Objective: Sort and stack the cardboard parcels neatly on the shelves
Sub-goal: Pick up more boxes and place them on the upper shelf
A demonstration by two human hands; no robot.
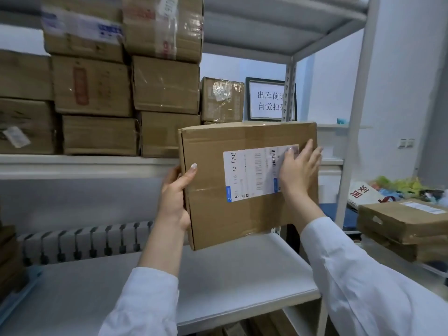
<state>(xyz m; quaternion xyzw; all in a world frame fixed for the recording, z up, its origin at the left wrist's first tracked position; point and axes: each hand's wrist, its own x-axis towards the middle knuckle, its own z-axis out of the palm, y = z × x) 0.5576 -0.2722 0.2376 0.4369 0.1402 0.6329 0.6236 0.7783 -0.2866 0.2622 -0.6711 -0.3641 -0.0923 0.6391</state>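
Here, a flat brown cardboard parcel (213, 214) is held upright in the air, its broad face toward the camera. It hangs above the near white lower shelf board (218, 282) without touching it, and its top edge reaches above the front lip of the white middle shelf (84, 163). A white printed shipping label (252, 173) is stuck across the upper right of that face.

The left hand (175, 200) is at the parcel's left edge; its grip is clamped on the parcel, thumb lying over the front face and fingers curled round behind. The right hand (297, 170) lies flat against the front, palm over the right end of the label, fingers straight and slightly spread, so its grip is apart and only presses. Both arms wear white sleeves.

On the middle shelf, to the left and farther back, a stack of worn taped brown cartons (97, 86) rises in several rows. Just right of it stands a smaller brown carton with crumpled tape (221, 100). Beside that, a black-framed white sign with printed characters (266, 100) is partly hidden by a pale perforated metal upright (289, 93). A grey ribbed radiator (84, 241) runs along the far wall behind the lower shelf. At the far right, outside the shelving, two flat brown parcels (402, 224) lie stacked.
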